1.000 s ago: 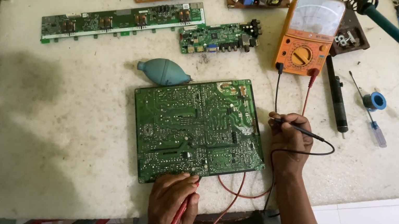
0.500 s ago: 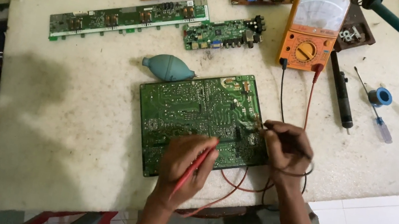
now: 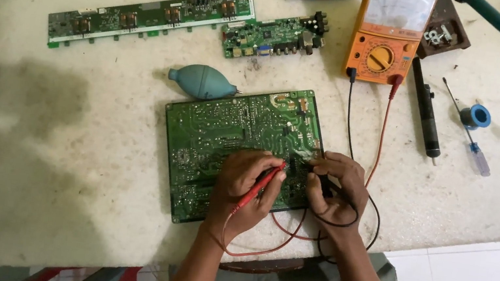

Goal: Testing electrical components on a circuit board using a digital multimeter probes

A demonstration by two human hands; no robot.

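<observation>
A large green circuit board [image 3: 224, 133] lies solder side up in the middle of the white table [image 3: 63, 152]. My left hand [image 3: 246, 189] grips a red test probe [image 3: 260, 185] with its tip on the board's right part. My right hand [image 3: 334, 193] pinches a black test probe [image 3: 323, 183] at the board's right edge, close to the red one. Red and black leads run from both probes up to an orange analogue multimeter [image 3: 388, 32] at the back of the table.
A teal rubber air blower [image 3: 202, 82] rests just behind the board. A long green board [image 3: 149, 16] and a smaller one [image 3: 272, 35] lie further back. On the right are a black pen-shaped tool [image 3: 426, 111], a blue solder spool [image 3: 478, 117] and a screwdriver [image 3: 476, 154].
My left hand came up from the table's front edge onto the board with the red probe. My right hand shifted left, so both probes now meet on the board's right part.
</observation>
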